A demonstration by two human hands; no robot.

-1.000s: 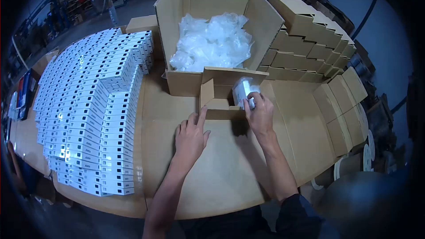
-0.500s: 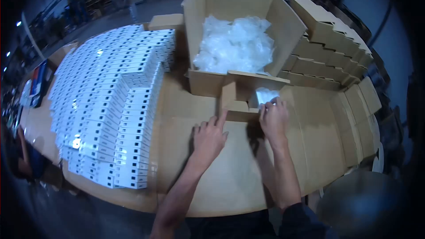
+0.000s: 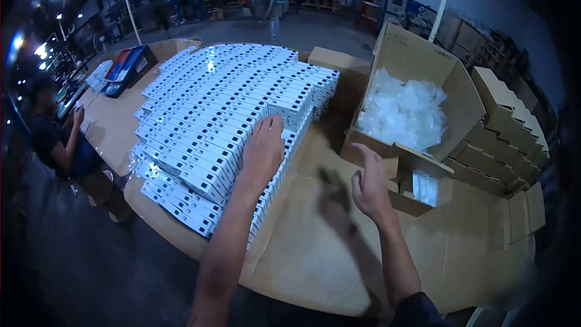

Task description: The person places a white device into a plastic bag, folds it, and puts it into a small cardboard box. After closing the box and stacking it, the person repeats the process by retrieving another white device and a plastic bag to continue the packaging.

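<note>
My left hand (image 3: 264, 150) is at the stacked white boxes (image 3: 206, 115), its stretched fingers against the end of an upper row. Whether it grips a box cannot be seen. My right hand (image 3: 372, 186) hovers above the cardboard-covered table, thumb and fingers apart, with nothing in it. Just right of it sits a small open brown carton (image 3: 409, 204). Inside the carton stands a clear plastic-wrapped item (image 3: 425, 189) on the right side, and the left part shows bare cardboard.
Behind the small carton is a large carton (image 3: 463, 94) full of crumpled clear plastic bags (image 3: 402, 112). Folded brown cartons (image 3: 505, 139) are piled at the right. A blue-and-red box (image 3: 127, 66) lies at the far left, near another person (image 3: 57, 133).
My view has swung left. My left hand has gone from the small carton to the white boxes. My right hand has let go of the plastic-wrapped item and drawn left.
</note>
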